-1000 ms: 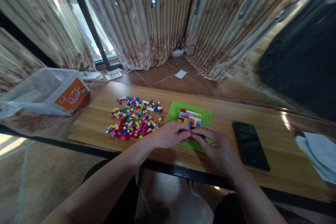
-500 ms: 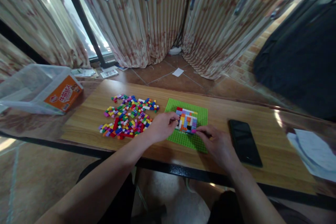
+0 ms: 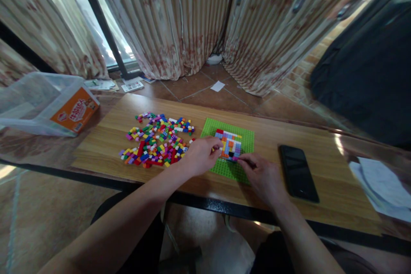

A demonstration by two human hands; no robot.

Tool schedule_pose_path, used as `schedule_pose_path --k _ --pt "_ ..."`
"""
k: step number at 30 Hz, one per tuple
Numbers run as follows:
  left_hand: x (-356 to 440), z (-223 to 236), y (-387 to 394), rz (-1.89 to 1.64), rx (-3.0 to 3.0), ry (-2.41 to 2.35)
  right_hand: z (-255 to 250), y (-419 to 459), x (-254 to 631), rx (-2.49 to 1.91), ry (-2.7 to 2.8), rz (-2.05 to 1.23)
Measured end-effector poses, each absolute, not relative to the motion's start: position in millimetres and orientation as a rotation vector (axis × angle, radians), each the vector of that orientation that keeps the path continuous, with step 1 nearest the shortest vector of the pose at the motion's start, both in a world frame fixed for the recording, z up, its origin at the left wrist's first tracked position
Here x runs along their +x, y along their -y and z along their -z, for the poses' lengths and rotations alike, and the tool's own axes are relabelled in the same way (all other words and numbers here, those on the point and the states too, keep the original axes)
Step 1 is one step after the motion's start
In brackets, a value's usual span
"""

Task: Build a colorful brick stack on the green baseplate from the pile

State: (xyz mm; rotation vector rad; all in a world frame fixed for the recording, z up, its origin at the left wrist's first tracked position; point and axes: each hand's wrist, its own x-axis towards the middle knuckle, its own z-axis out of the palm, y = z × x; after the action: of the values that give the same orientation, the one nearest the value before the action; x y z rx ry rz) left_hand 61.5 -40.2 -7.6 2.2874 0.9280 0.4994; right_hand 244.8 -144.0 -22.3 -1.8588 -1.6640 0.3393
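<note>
On the wooden tabletop (image 3: pixel 327 188), at twelve o'clock, one green baseplate (image 3: pixel 246 132): probably light, stiff, best held by its rim. Left hand (image 3: pixel 201 158) at the brick patch's (image 3: pixel 229 141) nine o'clock edge, fingertips bunched; impossible to tell whether around a brick. Right hand (image 3: pixel 265 176) at its five o'clock corner, thumb and forefinger pinching one magenta brick (image 3: pixel 236 159): likely feather-light, hard, slick, sturdy, best gripped by opposite sides. By count: one patch, two hands; loose bricks (image 3: pixel 141 149) at eleven o'clock, too many to number.
</note>
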Motion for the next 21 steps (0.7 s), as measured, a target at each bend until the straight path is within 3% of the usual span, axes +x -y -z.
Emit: schedule_pose_path --k 21 --pt "71 21 69 -0.384 2.566 -0.768 21 140 240 -1.825 1.518 -0.462"
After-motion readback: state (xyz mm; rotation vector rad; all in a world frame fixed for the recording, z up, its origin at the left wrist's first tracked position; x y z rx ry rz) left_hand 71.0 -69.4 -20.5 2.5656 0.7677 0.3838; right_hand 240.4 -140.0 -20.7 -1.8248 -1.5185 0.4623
